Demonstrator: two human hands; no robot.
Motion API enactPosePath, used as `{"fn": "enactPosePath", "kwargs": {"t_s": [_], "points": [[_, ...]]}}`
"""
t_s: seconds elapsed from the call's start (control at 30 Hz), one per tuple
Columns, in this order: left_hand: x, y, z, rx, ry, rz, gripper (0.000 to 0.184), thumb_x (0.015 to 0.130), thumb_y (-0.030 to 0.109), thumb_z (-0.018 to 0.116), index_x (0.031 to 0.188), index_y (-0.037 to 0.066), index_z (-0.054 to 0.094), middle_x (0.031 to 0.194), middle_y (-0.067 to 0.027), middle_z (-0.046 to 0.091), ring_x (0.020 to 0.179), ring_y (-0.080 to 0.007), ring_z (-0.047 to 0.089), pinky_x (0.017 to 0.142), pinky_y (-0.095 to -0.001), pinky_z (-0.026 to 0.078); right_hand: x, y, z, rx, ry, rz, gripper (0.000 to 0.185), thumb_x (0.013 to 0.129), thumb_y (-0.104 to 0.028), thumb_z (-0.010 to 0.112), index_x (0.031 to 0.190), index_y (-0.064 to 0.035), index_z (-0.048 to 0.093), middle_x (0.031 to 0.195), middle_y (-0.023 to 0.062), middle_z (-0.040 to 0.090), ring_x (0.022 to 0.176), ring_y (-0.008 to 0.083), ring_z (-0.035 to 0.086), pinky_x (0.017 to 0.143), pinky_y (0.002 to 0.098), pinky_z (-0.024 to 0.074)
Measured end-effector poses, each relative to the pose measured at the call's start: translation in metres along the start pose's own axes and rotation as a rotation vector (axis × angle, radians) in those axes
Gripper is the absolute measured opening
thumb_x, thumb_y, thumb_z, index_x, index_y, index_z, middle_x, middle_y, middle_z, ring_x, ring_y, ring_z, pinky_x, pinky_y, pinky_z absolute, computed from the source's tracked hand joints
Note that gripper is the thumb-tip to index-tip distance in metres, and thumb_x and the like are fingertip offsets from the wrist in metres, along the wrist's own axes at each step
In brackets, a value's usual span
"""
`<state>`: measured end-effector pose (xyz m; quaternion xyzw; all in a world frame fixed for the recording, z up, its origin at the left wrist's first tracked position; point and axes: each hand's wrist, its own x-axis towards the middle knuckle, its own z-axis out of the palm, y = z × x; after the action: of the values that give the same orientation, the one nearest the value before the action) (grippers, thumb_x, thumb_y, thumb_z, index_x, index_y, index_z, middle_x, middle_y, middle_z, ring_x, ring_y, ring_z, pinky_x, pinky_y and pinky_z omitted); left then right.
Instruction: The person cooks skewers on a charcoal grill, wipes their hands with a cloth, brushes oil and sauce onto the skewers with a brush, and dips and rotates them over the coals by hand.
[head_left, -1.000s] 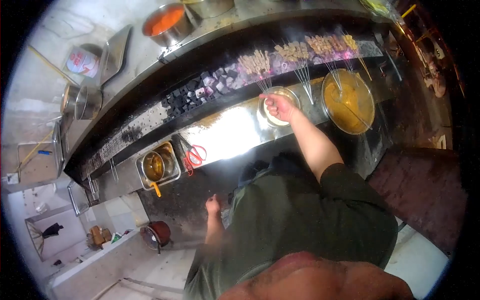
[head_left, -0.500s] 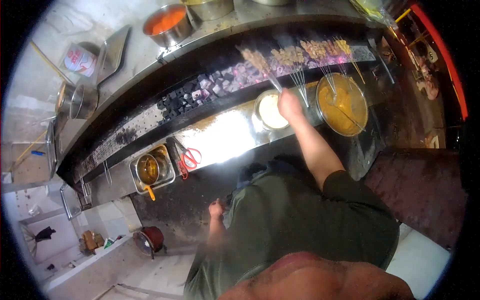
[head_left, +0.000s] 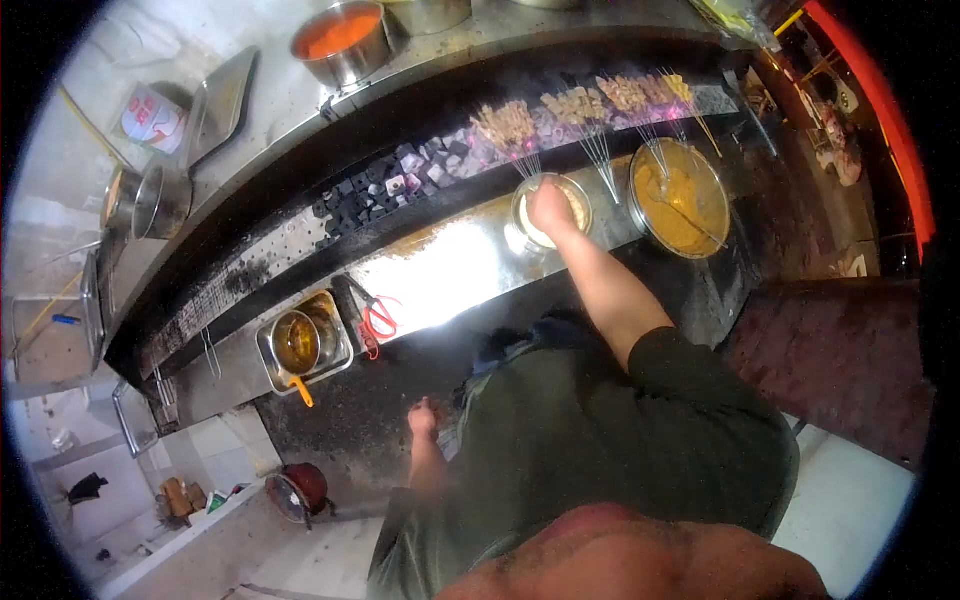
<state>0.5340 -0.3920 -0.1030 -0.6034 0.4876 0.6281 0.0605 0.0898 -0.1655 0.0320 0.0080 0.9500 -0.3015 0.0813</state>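
My right hand (head_left: pixel 548 208) is closed around the metal ends of a bunch of meat skewers (head_left: pixel 505 125), whose meat lies fanned out over the glowing coals (head_left: pixel 440 165). Beneath that hand sits a metal bowl (head_left: pixel 587 212) with pale contents, partly hidden by it. More skewers (head_left: pixel 577 106) rest on the charcoal grill (head_left: pixel 270 250) to the right. A larger bowl (head_left: pixel 722 215) of yellow-brown seasoning with a spoon in it stands right of my forearm. Low beside my body, my left hand (head_left: pixel 423 418) hangs with curled fingers and nothing visible in it.
Red-handled scissors (head_left: pixel 380 318) lie on the front ledge next to a metal tray (head_left: pixel 345 358) holding a pot (head_left: pixel 297 343) with an orange handle. Behind the grill are a pot of red-orange contents (head_left: pixel 340 65), a tilted tray (head_left: pixel 222 105) and a can (head_left: pixel 153 118).
My right hand has moved slightly left, over the pale bowl. The held skewers, blurred and bunched before, now lie spread over the coals. My left hand stays low.
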Motion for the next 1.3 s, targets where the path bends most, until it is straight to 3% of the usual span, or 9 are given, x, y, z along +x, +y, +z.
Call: {"fn": "enactPosePath", "kwargs": {"t_s": [0.1, 0.27, 0.33, 0.53, 0.73, 0.87, 0.97, 1.07, 1.3], "points": [[0.004, -0.004, -0.006, 0.061, -0.010, 0.026, 0.024, 0.091, 0.021, 0.050, 0.085, -0.002, 0.055, 0.072, -0.0094, 0.059, 0.055, -0.0187, 0.056, 0.046, -0.0302, 0.044, -0.004, -0.005, -0.012, 0.034, -0.053, 0.050, 0.052, 0.083, -0.030, 0.057, 0.118, 0.0059, 0.043, 0.099, 0.0294, 0.058, 0.092, 0.0430, 0.057, 0.081, 0.0459, 0.0453], [0.018, -0.017, -0.015, 0.345, -0.035, 0.152, 0.024, 0.091, 0.022, 0.050, 0.084, -0.001, 0.056, 0.071, -0.0091, 0.060, 0.056, -0.0177, 0.055, 0.046, -0.0301, 0.044, -0.005, 0.025, -0.056, -0.276, 0.327, -0.125, 0.063, 0.082, -0.035, 0.057, 0.130, 0.0006, 0.036, 0.119, 0.0221, 0.046, 0.109, 0.0342, 0.047, 0.090, 0.0432, 0.0392], [0.033, -0.030, -0.023, -0.117, -0.145, -0.032, 0.023, 0.091, 0.022, 0.050, 0.085, 0.000, 0.056, 0.072, -0.0091, 0.060, 0.057, -0.0171, 0.056, 0.046, -0.0292, 0.044, -0.007, 0.030, -0.079, -0.402, 0.482, -0.170, 0.060, 0.081, -0.027, 0.056, 0.129, 0.0035, 0.036, 0.118, 0.0221, 0.046, 0.107, 0.0344, 0.046, 0.090, 0.0432, 0.0378], [0.037, -0.025, -0.024, -0.168, -0.196, -0.121, 0.022, 0.091, 0.021, 0.049, 0.086, 0.001, 0.055, 0.070, -0.0082, 0.059, 0.054, -0.0150, 0.053, 0.044, -0.0277, 0.043, 0.034, 0.067, -0.064, -0.308, 0.283, 0.087, 0.045, 0.084, -0.015, 0.046, 0.125, 0.0024, 0.038, 0.113, 0.0231, 0.051, 0.094, 0.0377, 0.057, 0.080, 0.0456, 0.0463], [-0.006, 0.006, 0.004, 0.143, 0.009, 0.063, 0.024, 0.090, 0.023, 0.052, 0.087, -0.001, 0.054, 0.069, -0.0085, 0.058, 0.052, -0.0148, 0.053, 0.044, -0.0278, 0.042, 0.065, 0.102, -0.087, -0.314, 0.170, -0.014, 0.028, 0.086, -0.011, 0.038, 0.108, 0.0024, 0.050, 0.096, 0.0237, 0.060, 0.092, 0.0362, 0.060, 0.078, 0.0461, 0.0476], [0.000, -0.011, 0.014, 0.065, 0.045, 0.031, 0.025, 0.090, 0.024, 0.052, 0.089, -0.002, 0.054, 0.069, -0.0098, 0.059, 0.052, -0.0157, 0.054, 0.043, -0.0287, 0.042, 0.068, 0.126, -0.085, 0.036, 0.127, -0.301, 0.028, 0.090, -0.015, 0.042, 0.110, 0.0015, 0.053, 0.076, 0.0151, 0.061, 0.068, 0.0289, 0.061, 0.059, 0.0377, 0.0487], [-0.028, 0.007, 0.030, 0.269, 0.069, 0.002, 0.027, 0.090, 0.024, 0.052, 0.090, -0.003, 0.054, 0.067, -0.0104, 0.059, 0.052, -0.0172, 0.055, 0.043, -0.0299, 0.042, 0.052, 0.105, -0.111, 1.042, -0.527, 0.154, 0.028, 0.091, -0.017, 0.044, 0.113, -0.0005, 0.052, 0.064, 0.0023, 0.050, 0.049, 0.0118, 0.046, 0.042, 0.0231, 0.0368], [-0.040, 0.010, 0.036, 0.404, 0.017, 0.167, 0.027, 0.090, 0.024, 0.051, 0.088, -0.003, 0.055, 0.065, -0.0107, 0.059, 0.050, -0.0180, 0.054, 0.043, -0.0306, 0.042, 0.049, 0.095, -0.112, 1.295, -0.617, 0.316, 0.028, 0.092, -0.017, 0.044, 0.114, -0.0020, 0.052, 0.062, -0.0047, 0.038, 0.046, 0.0027, 0.030, 0.037, 0.0157, 0.0228], [-0.013, -0.006, 0.032, 0.169, -0.052, 0.168, 0.028, 0.090, 0.024, 0.051, 0.085, -0.003, 0.055, 0.062, -0.0105, 0.058, 0.049, -0.0178, 0.054, 0.043, -0.0306, 0.042, 0.068, 0.121, -0.099, 1.446, -0.805, 0.450, 0.030, 0.094, -0.019, 0.041, 0.115, 0.0000, 0.049, 0.070, -0.0011, 0.042, 0.047, 0.0052, 0.033, 0.037, 0.0172, 0.0241]]}}
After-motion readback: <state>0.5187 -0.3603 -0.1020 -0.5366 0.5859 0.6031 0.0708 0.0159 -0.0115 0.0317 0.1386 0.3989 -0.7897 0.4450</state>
